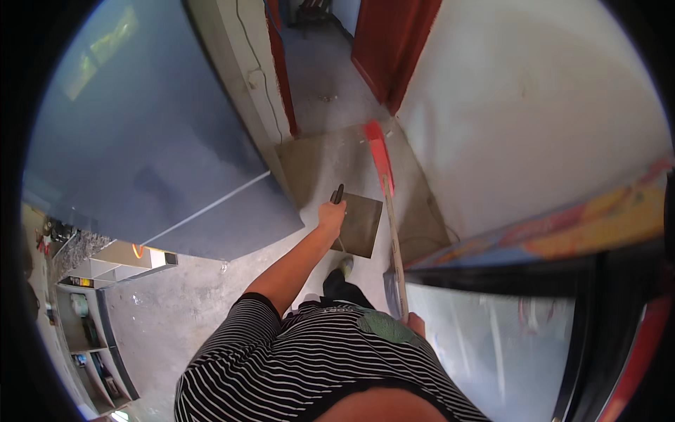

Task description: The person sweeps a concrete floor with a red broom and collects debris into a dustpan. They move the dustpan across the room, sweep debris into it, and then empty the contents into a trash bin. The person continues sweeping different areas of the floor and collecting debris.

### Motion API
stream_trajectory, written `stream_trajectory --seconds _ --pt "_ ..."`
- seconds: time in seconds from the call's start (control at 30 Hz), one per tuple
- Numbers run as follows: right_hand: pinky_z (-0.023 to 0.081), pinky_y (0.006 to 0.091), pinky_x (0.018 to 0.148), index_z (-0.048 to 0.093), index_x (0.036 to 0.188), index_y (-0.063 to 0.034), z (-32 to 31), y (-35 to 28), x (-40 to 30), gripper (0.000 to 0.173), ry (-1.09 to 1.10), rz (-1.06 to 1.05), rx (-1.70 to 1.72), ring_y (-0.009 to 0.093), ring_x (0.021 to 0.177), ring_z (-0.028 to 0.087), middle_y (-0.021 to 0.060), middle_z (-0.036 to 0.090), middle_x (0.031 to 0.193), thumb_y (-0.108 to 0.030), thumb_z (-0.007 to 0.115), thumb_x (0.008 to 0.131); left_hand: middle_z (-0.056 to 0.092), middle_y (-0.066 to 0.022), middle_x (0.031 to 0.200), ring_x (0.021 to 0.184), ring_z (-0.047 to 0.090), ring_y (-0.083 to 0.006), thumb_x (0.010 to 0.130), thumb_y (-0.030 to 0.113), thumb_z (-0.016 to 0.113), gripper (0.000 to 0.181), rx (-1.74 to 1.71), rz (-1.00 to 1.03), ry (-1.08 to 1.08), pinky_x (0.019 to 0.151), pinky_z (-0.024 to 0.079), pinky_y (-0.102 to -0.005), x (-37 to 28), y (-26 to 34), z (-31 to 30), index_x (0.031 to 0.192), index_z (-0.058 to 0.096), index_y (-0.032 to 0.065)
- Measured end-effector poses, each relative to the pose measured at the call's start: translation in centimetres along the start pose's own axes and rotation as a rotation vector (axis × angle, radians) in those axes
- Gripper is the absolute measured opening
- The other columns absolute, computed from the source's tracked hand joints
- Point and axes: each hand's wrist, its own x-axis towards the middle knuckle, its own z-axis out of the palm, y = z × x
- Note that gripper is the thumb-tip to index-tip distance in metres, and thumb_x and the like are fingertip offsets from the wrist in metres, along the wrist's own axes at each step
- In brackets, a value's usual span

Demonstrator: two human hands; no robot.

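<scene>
My left hand (331, 217) reaches forward, closed around a dark handle (339, 194). Just right of that hand is a flat, square grey-brown panel (365, 224), which looks like a dustpan; how it joins the handle is hidden. Close to my right hip, my right hand (416, 324) grips the near end of a pale wooden pole (394, 232). The pole runs forward to a long red part (379, 153), probably a broom head, with a blurred tip close to the doorway floor. My shirt partly hides the right hand.
A large blue-grey cabinet or refrigerator (174, 142) stands on the left. Ahead, a red door (393, 47) opens beside a pale wall (527, 116). A glass-topped black-framed unit (490, 327) is on the right. Low shelves (84, 322) hold items at left. Small white scraps (389, 134) lie near the doorway.
</scene>
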Motion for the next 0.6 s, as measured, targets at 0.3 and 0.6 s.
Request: stream_trajectory --seconds 0.3,0.6 --pt "0.044 0.0465 0.063 0.050 0.075 0.0025 -4.6 -8.0 9.9 0.029 -0.080 0.102 0.003 0.040 0.074 0.057 0.0246 0.058 0.074 -0.024 0.059 0.070 0.056 -0.0128 0.058 0.051 0.054 -0.0233 0.076 0.029 0.057 0.035 0.158 0.016 0.168 0.050 0.041 -0.0372 16.5 4.4 6.0 0.069 0.058 -0.0049" --pt "0.040 0.0506 0.065 0.049 0.088 -0.0033 -7.2 -14.4 22.2 0.030 -0.119 0.240 -0.050 0.045 0.077 0.054 0.0272 0.056 0.076 -0.029 0.054 0.074 0.060 -0.0174 0.077 0.072 0.059 -0.0297 0.075 0.029 0.059 0.033 0.124 -0.122 0.128 0.063 0.044 -0.0391 33.1 9.1 9.3 0.079 0.060 -0.0042"
